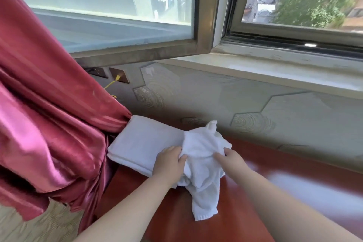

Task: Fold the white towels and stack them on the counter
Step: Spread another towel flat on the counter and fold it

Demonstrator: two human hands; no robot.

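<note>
Crumpled towel (203, 148) in left grip (170, 165) and right grip (231, 160)

We see a red curtain (49, 104) at left, daylight through an open window (110, 6) above a pale sill (275, 67), and a hexagon-patterned wall (216, 100) with a socket (119, 75).

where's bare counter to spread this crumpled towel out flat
Widest bare counter: right of the towel and right hand, below the wall. Narrow strip: in front of the stack, between curtain and left arm. Crowded: left end, stack against the curtain.
</note>
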